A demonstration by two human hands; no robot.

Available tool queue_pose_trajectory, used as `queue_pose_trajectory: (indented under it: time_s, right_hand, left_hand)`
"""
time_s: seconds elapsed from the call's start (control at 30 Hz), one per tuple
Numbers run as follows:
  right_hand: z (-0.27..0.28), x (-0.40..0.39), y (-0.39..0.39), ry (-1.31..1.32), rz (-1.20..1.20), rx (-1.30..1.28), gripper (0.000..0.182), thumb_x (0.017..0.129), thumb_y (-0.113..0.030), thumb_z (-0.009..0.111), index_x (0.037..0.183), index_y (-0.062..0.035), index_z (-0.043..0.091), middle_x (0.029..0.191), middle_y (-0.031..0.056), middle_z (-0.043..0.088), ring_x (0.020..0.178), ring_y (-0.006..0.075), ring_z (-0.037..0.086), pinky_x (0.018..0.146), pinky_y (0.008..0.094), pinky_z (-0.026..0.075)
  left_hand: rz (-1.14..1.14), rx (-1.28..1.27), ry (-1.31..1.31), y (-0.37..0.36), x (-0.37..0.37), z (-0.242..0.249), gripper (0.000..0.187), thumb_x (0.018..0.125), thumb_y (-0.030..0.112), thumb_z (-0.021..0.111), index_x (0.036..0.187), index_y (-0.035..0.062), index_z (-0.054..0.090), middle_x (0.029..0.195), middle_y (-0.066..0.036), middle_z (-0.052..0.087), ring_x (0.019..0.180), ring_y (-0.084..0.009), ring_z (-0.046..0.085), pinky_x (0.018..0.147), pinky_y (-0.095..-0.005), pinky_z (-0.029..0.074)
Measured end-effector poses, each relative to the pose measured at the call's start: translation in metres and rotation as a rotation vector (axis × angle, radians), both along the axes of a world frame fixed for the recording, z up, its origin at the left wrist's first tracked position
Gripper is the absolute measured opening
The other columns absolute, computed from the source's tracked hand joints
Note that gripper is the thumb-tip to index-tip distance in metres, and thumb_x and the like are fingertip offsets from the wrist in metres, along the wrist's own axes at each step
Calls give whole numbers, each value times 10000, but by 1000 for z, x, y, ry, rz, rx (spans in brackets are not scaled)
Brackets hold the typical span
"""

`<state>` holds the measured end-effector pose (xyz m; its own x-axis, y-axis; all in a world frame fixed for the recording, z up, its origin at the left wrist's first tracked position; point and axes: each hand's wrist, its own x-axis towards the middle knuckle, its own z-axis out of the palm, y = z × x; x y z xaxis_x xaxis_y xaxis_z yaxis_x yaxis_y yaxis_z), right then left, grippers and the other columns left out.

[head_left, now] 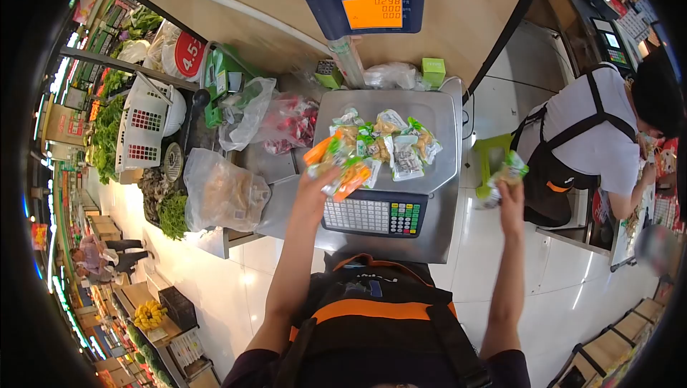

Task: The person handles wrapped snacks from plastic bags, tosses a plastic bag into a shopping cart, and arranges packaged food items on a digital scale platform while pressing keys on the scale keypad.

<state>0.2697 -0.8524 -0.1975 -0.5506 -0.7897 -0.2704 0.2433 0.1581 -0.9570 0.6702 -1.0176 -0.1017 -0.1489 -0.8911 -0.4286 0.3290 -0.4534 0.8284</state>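
My left hand (315,186) is closed on several small orange and green snack packets (352,178), held over the front left of the scale's metal platter (438,105). On the platter lies a heap of similar small packets (390,123), clear and green with tan food inside. Off to the right, beyond the scale's edge, my right hand (510,193) grips a green and clear snack packet (512,168). In front of the platter sits the keypad (358,215), partly covered by my left forearm. The orange display (372,12) stands on a post behind.
Left of the scale lie a bag of red produce (290,123) and a clear bag with tan contents (225,191). White baskets (147,120) stand farther left. A green stool (492,159) is right of the counter, near a person in an apron (583,123).
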Motion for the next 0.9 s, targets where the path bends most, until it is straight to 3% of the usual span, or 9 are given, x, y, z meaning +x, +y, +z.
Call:
queue_pose_trajectory:
  time_s: [0.1, 0.2, 0.3, 0.33, 0.43, 0.7, 0.73, 0.83, 0.9]
  right_hand:
    - [14, 63, -47, -79, -26, -78, 357, 932, -141, 570, 1258, -65, 447, 1111, 45, 575, 955, 134, 568, 823, 272, 466]
    - [42, 104, -88, -125, -110, -161, 348, 918, -109, 576, 1236, -40, 451, 1086, 60, 578, 953, 141, 559, 830, 273, 460]
    - [39, 126, -118, -44, -157, -199, 333, 909, -92, 577, 1200, 5, 447, 1071, 85, 581, 958, 153, 549, 837, 282, 444]
    - [36, 132, -125, -4, -177, -197, 341, 904, -94, 582, 1198, 10, 445, 1074, 91, 581, 960, 159, 550, 842, 286, 442]
    - [22, 146, -150, 115, -276, -198, 362, 890, -98, 593, 1195, 24, 439, 1082, 115, 583, 962, 185, 560, 852, 303, 442]
    - [-9, 158, -198, 378, -370, -117, 334, 876, -87, 612, 1160, 6, 464, 1040, 95, 593, 933, 171, 562, 823, 305, 447]
    - [-2, 160, -194, 401, -271, -94, 379, 857, -161, 624, 1152, 15, 463, 1055, 190, 589, 939, 295, 592, 841, 379, 452]
    - [12, 164, -190, 411, -203, 24, 355, 873, -175, 615, 1145, -2, 467, 1050, 146, 587, 924, 271, 587, 820, 367, 459]
    - [-3, 155, -192, 196, -239, -79, 363, 893, -180, 609, 1199, -72, 449, 1035, 86, 587, 915, 210, 576, 742, 333, 490]
  left_hand:
    - [-146, -20, -44, -34, -22, -2, 543, 772, 67, 735, 1251, 20, 482, 1145, -90, 604, 1044, -188, 600, 895, -314, 471]
    - [-217, -377, -486, -61, -29, -39, 671, 734, 105, 771, 1300, -2, 427, 1209, -134, 571, 1087, -230, 580, 937, -337, 448]
    - [-84, -769, -812, -52, -38, -30, 811, 676, 135, 804, 1353, 8, 375, 1265, -172, 517, 1144, -291, 521, 978, -394, 407]
    - [-182, -845, -1104, -46, -35, -24, 854, 658, 169, 804, 1386, 73, 369, 1348, -196, 415, 1200, -355, 420, 1012, -443, 353]
    - [-194, -1035, -1320, -41, -28, -34, 826, 669, 223, 797, 1387, 145, 396, 1403, -186, 334, 1217, -391, 355, 1028, -454, 320]
    - [-273, -1062, -1219, -41, -29, -31, 774, 696, 279, 776, 1383, 181, 433, 1472, -174, 242, 1297, -394, 285, 1056, -469, 280]
    - [-310, -1085, -1239, -39, -28, -31, 776, 697, 290, 774, 1385, 185, 431, 1479, -171, 234, 1309, -390, 272, 1060, -477, 269]
    - [-383, -1135, -1268, -35, -26, -31, 781, 696, 322, 772, 1386, 187, 431, 1493, -162, 220, 1336, -379, 241, 1071, -495, 234]
    - [-394, -1154, -1270, -35, -26, -34, 789, 692, 334, 774, 1387, 184, 430, 1495, -161, 218, 1342, -376, 232, 1075, -501, 218]
